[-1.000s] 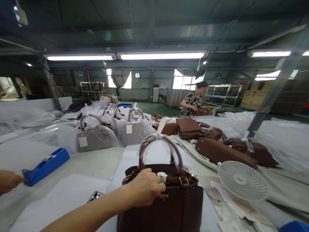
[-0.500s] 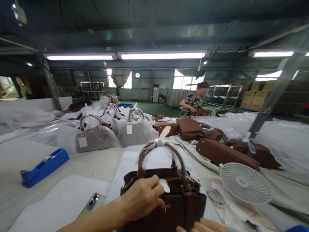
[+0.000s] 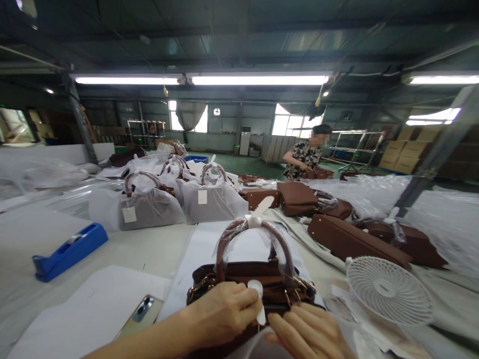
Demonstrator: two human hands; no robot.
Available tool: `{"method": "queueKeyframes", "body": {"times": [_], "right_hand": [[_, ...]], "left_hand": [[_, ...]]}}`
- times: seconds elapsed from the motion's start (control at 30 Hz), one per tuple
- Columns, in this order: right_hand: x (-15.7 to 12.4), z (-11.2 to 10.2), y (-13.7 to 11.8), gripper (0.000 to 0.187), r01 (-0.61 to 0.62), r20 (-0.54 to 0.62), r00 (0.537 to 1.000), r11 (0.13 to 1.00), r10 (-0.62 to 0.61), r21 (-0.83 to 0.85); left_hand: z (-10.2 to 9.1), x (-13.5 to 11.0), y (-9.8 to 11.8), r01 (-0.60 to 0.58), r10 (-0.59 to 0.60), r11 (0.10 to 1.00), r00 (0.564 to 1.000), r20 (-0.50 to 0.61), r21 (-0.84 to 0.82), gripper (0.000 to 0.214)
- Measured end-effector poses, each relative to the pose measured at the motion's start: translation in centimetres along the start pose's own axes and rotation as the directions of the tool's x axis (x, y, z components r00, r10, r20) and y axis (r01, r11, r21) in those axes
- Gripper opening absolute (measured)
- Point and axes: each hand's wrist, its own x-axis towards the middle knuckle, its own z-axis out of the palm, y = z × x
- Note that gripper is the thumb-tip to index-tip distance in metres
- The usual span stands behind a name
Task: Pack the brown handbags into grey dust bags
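A dark brown handbag [image 3: 239,271] stands upright in front of me, its curved handles wrapped in clear plastic. A white plastic tie [image 3: 264,205] sticks up from the top of the handle. My left hand [image 3: 230,311] is closed at the front of the bag, pinching a white round-ended strip [image 3: 256,286] that shows above and below the fingertips. Close beside it, my right hand [image 3: 309,329] has curled fingers at the bag's upper front edge, closed on a translucent white wrapper [image 3: 258,346]. This wrapper covers part of the bag's lower front.
To the left are a blue tape dispenser [image 3: 71,252] and a phone [image 3: 140,316] on white paper. Wrapped, tagged handbags [image 3: 149,209] stand behind. A white fan [image 3: 389,289] and brown bags [image 3: 355,242] lie right. A person [image 3: 307,154] works across the table.
My right hand has come up from the bottom edge to the front of the bag. The translucent wrapper now shows between my hands, and the white strip extends below my left fingers.
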Motion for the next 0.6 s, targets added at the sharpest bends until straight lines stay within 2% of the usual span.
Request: {"method": "queueKeyframes", "body": {"times": [0.13,0.27,0.33,0.4,0.5,0.6], "right_hand": [[0.1,2.0,1.3,0.014,-0.018,-0.041,0.999,1.000,0.019,0.015],[0.0,3.2,1.8,0.017,-0.019,-0.060,0.998,1.000,0.019,-0.001],[-0.1,3.5,2.1,0.020,-0.036,-0.062,0.997,0.999,0.035,-0.020],[-0.1,3.7,2.4,0.022,-0.052,-0.066,0.997,0.998,0.050,-0.031],[-0.3,4.1,2.8,0.020,-0.064,-0.079,0.995,0.997,0.061,-0.033],[-0.5,4.4,2.9,0.018,-0.062,-0.095,0.994,0.997,0.059,-0.034]], "left_hand": [[0.5,0.0,0.0,0.066,-0.067,0.998,0.991,0.114,0.014,0.008],[1.1,0.5,-0.2,0.155,-0.147,0.988,0.963,0.228,-0.020,0.008],[1.2,0.8,-0.4,0.194,-0.175,0.980,0.954,0.244,-0.055,0.007],[1.1,0.9,-0.7,0.230,-0.206,0.968,0.957,0.206,-0.102,0.009],[0.4,0.9,-1.0,0.182,-0.156,0.964,0.977,0.145,-0.193,0.012],[-0.5,1.0,-1.1,0.130,-0.078,0.964,0.973,0.218,-0.233,0.007]]}}
